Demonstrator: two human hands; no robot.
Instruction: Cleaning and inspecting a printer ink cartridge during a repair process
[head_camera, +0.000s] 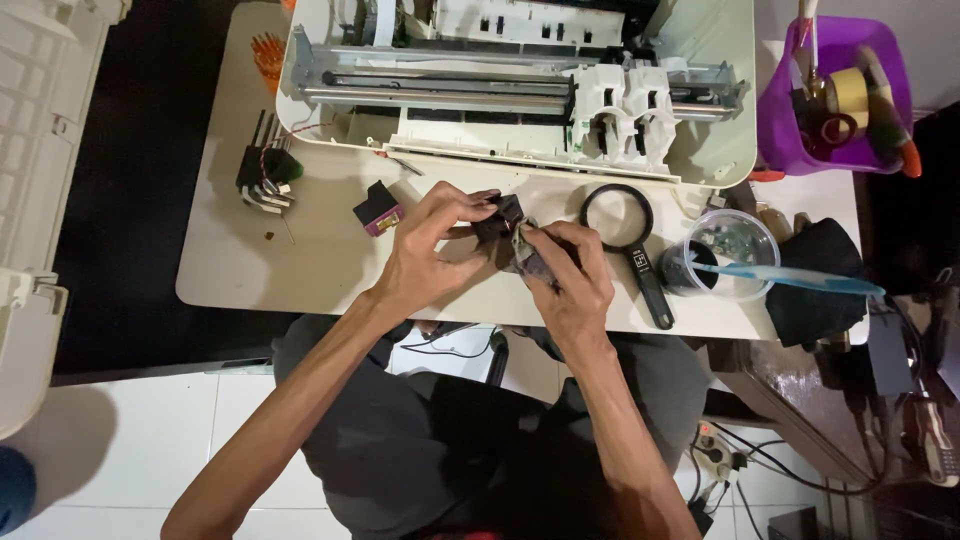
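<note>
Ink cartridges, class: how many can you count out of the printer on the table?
2. One ink cartridge, black with a magenta label, lies on the table left of the hands. The second cartridge is held between the left hand and right hand. Others may be hidden.

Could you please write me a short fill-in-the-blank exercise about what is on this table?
1. Both hands, left hand and right hand, hold a small ____ cartridge.
2. The magnifier lies to the ____ of the right hand.
3. The tape rolls sit in a ____ bin.
4. A second cartridge lies on the table in front of the opened ____.

Missing words: black; right; purple; printer
</note>
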